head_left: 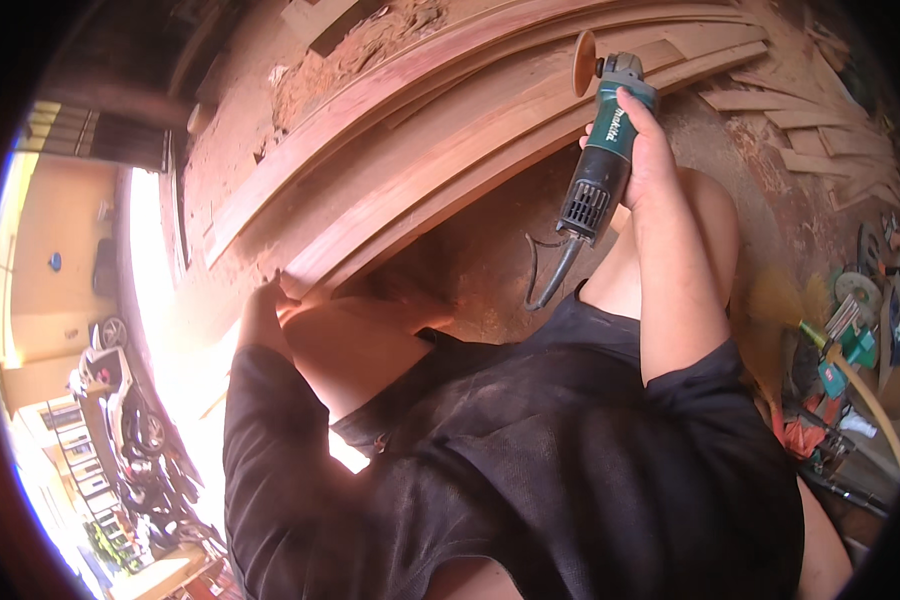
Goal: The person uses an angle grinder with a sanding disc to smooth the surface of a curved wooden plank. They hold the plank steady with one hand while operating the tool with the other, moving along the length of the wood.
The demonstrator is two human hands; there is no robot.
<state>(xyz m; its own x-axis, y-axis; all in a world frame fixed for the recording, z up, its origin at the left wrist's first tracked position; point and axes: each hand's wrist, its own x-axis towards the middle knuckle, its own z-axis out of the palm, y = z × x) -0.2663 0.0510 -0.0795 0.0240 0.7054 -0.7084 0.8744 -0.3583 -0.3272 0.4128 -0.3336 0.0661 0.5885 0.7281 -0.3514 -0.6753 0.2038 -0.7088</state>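
Observation:
My right hand (651,151) is wrapped round the body of a green and black angle grinder (600,158), thumb along its upper side. An orange-brown sanding disc (584,64) on the tool's head stands on edge, just above the boards and apart from them. From the grinder's rear end its cord (558,282) hangs in a loop. At the near left end of a long wooden board (410,222), my left hand (279,290) is closed at the board's end. Glare blurs its fingers.
More long planks (370,110) lie alongside, with wood shavings (320,85) beyond them. Thin offcuts (820,140) are scattered at far right. Tools and a yellow hose (867,405) lie at my right. A motorbike (115,395) stands outside in bright light at left.

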